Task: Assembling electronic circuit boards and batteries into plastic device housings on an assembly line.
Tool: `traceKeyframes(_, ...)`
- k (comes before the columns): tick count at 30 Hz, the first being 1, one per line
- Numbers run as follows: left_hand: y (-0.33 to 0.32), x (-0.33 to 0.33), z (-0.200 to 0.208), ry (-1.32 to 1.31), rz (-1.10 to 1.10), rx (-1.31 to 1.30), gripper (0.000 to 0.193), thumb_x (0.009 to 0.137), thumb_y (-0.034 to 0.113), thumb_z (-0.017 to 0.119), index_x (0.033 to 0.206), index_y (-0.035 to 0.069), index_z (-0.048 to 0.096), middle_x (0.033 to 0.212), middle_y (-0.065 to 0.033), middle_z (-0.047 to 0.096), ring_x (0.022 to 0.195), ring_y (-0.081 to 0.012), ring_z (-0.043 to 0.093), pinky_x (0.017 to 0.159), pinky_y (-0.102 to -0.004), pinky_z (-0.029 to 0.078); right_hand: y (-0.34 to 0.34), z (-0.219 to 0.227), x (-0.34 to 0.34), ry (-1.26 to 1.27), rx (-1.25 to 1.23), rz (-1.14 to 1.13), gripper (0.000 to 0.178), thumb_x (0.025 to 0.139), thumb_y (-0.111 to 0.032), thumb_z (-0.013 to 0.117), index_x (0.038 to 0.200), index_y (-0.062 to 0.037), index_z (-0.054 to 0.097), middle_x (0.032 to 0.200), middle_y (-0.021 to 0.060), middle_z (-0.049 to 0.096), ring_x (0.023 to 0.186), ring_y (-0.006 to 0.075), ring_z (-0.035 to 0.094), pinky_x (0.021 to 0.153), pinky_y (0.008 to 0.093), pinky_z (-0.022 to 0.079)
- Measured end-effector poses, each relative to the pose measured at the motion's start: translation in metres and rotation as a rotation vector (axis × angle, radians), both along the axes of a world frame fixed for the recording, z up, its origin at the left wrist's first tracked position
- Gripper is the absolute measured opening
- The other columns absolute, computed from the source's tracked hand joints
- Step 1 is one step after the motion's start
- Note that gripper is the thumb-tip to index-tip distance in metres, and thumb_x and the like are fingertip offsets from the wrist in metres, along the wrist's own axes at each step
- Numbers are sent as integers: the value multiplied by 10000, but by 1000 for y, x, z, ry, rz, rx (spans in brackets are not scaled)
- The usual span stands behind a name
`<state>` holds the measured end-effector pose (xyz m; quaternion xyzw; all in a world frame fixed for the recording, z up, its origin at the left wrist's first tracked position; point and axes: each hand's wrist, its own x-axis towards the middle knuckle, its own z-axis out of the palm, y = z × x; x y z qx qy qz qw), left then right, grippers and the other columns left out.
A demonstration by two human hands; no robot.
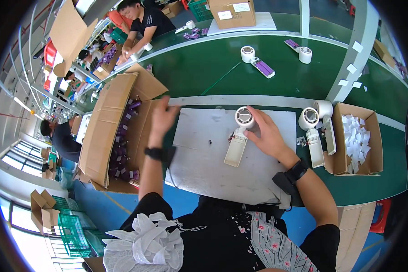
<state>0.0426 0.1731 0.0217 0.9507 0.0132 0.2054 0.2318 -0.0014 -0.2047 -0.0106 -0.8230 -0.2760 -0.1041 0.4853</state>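
In the head view, a white handheld fan (pixel 235 153) lies on the grey board (pixel 199 170) on the green counter (pixel 361 188), its round head toward the far edge. The right hand (pixel 271 138) is at the right side of that head, thumb and fingers spread; whether its grip is clamped on the fan I cannot tell. The left hand (pixel 164 120), slightly blurred, has its grip apart beside the cardboard box (pixel 108 129) of purple parts (pixel 120 147). More white fans (pixel 315 147) lie right of the board, next to a smaller box (pixel 375 145) of white pieces (pixel 356 139).
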Motion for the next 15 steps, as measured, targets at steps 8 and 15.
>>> traceKeyframes(8,191,85,-21,-46,678,-229,352,814,362,652,1003,68,693,1002,-176,683,976,-344,640,837,-438,505,3,0,4,91,66,-6,654,796,-95,720,1386,-106,438,1278,133,542,1079,280,569,874,341,483)
traceKeyframes(15,206,90,-42,-157,670,58,357,854,359,592,1028,60,682,997,-175,681,999,-364,623,855,-456,499,2,8,-2,148,61,-27,634,783,-70,725,1363,-99,469,1249,118,566,1025,245,581,798,313,487)
